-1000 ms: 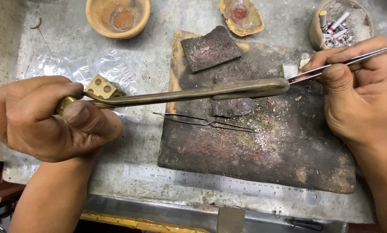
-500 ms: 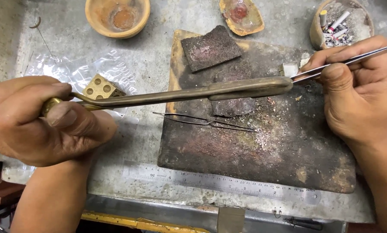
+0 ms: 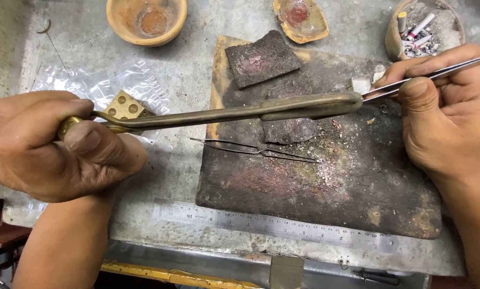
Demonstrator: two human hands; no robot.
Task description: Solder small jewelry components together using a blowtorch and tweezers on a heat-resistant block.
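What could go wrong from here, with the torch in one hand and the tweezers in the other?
1. The brass torch in the left hand passes right over the clear plastic bag; heat there might melt it.
2. Its nozzle ends right at the tips of the tweezers, close to the right hand; those fingers may get burned.
3. The thin wire piece lies loose on the scorched soldering block; a knock may shift it.

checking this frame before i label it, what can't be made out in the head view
- Tweezers in the right hand: far end cut off by the right edge; their tips sit at the tube's end, and what they grip, if anything, is too small to tell.
- Brass tube: its near end is hidden inside the left hand.
- Brass block: partly covered by the tube.
- Dish of ash: cut off by the top edge.
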